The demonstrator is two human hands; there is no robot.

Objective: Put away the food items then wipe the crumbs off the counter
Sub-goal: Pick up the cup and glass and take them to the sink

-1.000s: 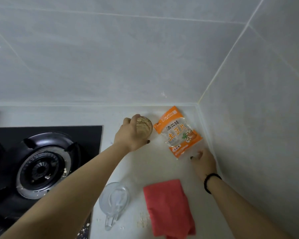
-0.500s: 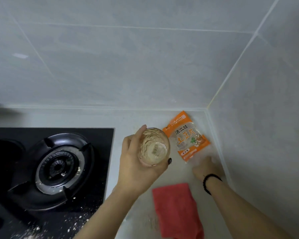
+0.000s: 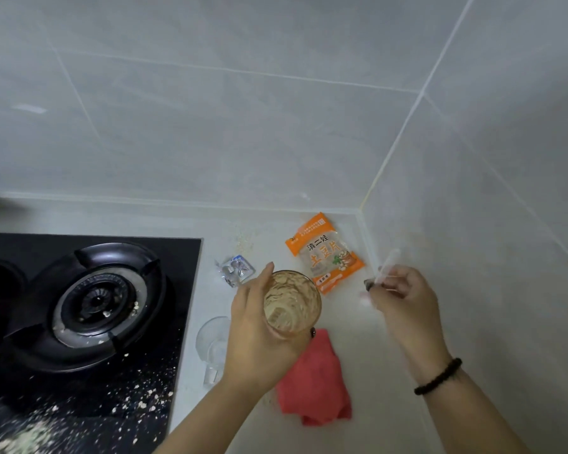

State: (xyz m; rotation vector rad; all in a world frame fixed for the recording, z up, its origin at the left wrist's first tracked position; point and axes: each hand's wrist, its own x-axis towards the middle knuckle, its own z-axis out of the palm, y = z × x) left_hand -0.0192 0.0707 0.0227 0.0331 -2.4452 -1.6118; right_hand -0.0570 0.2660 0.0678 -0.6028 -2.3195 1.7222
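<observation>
Jar (image 3: 292, 303) of flaky cereal held up at centre frame, gripped by the left hand (image 3: 259, 335); fingers wrapped round the glass, thumb along its left side. Jar is off the worktop (image 3: 276, 224), mouth toward the camera, no lid on it.

Right hand (image 3: 404, 299), right of centre, pinches something clear and thin, probably a lid or plastic piece (image 3: 387, 263); blurred, hard to name. Fingers curled and closed on it.

Orange snack packet (image 3: 325, 253) lies flat near the corner where the tiled walls meet, just above and between the hands, untouched. Small foil wrapper (image 3: 237, 269) sits left of it, near the hob edge. Clear glass mug (image 3: 212, 342) stands on the worktop just left of the left wrist. Red cloth (image 3: 315, 381) lies crumpled below the jar, partly under the left forearm.

Crumbs: scatter on the black hob (image 3: 89, 322) at lower left, a few in the burner ring, a pale patch on the worktop above the wrapper.

Step in hand, by judgement: putting food away, starting with the jar. Wiping not begun; cloth idle.

Next move likely calls for closing the jar with the right-hand piece, if it is a lid, keeping the jar level so no flakes spill, then storing it. Packet follows.
</observation>
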